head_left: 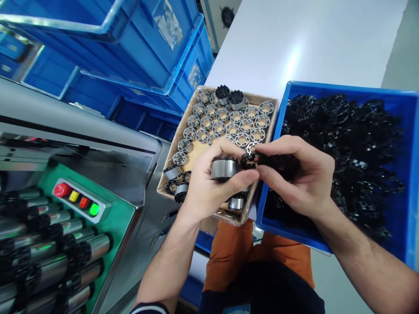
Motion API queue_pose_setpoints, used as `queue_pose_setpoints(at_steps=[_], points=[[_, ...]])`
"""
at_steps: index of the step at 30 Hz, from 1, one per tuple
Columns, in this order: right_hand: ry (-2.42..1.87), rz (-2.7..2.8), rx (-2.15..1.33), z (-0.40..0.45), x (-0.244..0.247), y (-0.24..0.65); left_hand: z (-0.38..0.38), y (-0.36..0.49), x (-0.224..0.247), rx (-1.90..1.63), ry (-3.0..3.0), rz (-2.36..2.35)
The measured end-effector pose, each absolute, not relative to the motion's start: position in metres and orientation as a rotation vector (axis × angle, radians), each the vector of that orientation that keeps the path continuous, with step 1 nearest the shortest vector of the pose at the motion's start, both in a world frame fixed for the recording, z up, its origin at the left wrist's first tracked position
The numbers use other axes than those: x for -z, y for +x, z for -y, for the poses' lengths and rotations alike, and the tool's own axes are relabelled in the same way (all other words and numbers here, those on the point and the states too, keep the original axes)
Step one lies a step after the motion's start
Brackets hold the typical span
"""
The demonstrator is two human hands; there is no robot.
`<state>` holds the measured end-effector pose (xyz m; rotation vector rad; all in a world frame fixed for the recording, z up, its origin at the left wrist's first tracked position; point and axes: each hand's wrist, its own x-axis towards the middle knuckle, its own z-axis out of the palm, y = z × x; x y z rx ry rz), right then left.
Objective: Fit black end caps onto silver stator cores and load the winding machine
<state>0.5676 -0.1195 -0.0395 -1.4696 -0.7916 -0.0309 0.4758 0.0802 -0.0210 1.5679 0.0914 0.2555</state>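
Observation:
My left hand is curled around a silver stator core with a black rim. Its thumb and forefinger reach toward a black plastic slotted ring. On the ring's other side, my right hand pinches it between thumb and fingertips. The ring is held close beside the core, and whether they touch I cannot tell. Below both hands lies a shallow cardboard tray lined with plastic film. Bare metal stator cores stand in it in rows, and two at the far edge carry black caps.
A blue bin heaped with black plastic rings adjoins the tray on the right. Blue crates are stacked at back left. A machine at left has a green panel with coloured buttons and rows of metal cylinders.

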Motion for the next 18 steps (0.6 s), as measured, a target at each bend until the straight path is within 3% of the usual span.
queue_pose_setpoints(at_steps=[5,18], points=[[-1.501,0.663,0.03,0.12,0.044,0.568,-0.081,0.471,0.012,-0.074,1.278,-0.282],[-1.481,0.615,0.039,0.113,0.046,0.564,-0.044,0.471,0.015,-0.145,1.455,-0.299]])
